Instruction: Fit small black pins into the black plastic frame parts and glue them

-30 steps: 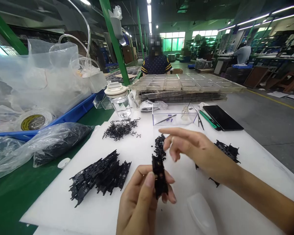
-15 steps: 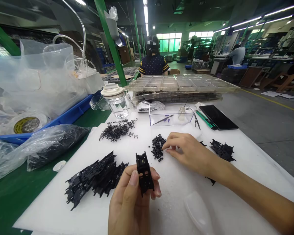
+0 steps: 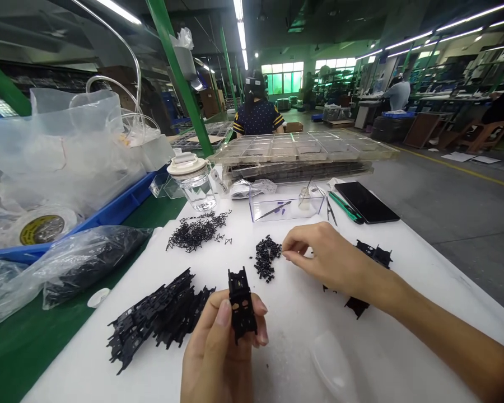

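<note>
My left hand grips a black plastic frame part, held upright above the white work surface between thumb and fingers. My right hand is beside a pile of tiny black pieces, its thumb and forefinger pinched together at the pile's right edge. Whatever lies between those fingertips is too small to make out. To the left of my left hand lies a heap of similar black frame parts. Behind it is a pile of thin black wire-like clips. More black frame parts are partly hidden by my right forearm.
A clear box holding a tool stands behind the small pieces. Nearby are tweezers, a green cutter, a dark tablet-like slab and a lidded water jar. Stacked clear trays and a blue bin border the surface.
The camera view has shifted slightly. My right hand stays at the edge of the small pieces with its fingertips together, and my left hand still holds the frame part.
</note>
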### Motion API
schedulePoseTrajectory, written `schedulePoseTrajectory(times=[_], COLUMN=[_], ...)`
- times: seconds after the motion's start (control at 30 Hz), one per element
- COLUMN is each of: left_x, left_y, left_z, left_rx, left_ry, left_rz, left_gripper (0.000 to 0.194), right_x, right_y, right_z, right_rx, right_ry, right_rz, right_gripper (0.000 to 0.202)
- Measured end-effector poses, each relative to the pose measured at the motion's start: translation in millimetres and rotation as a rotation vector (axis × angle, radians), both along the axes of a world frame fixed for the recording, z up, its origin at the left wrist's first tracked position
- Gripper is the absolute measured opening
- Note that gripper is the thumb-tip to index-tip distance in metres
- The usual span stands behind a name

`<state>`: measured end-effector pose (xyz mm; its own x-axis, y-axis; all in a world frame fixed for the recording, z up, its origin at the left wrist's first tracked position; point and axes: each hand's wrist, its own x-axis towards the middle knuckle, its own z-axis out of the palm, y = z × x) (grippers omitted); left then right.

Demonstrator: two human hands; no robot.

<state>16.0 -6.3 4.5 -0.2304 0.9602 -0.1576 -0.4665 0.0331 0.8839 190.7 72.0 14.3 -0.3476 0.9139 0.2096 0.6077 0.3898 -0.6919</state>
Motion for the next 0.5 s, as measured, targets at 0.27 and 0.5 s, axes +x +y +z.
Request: schedulePoseTrajectory(times=[0.27,0.5], left_x=[-3,-4], left_y=[1,-1], left_z=[-3.1,-3.5], left_rx=[0.004,-0.016], left_ry=[0.018,0.016], left_rz=[-0.03,-0.069], left_gripper=[0.028,0.028], right_x=[14,12], right_y=[-3,-4], right_z=[4.9,3.8], right_rx=[-0.117,-0.033], right_ry=[-0.003,-0.1], right_rz=[-0.003,-0.003], right_gripper=[0.015,0.021])
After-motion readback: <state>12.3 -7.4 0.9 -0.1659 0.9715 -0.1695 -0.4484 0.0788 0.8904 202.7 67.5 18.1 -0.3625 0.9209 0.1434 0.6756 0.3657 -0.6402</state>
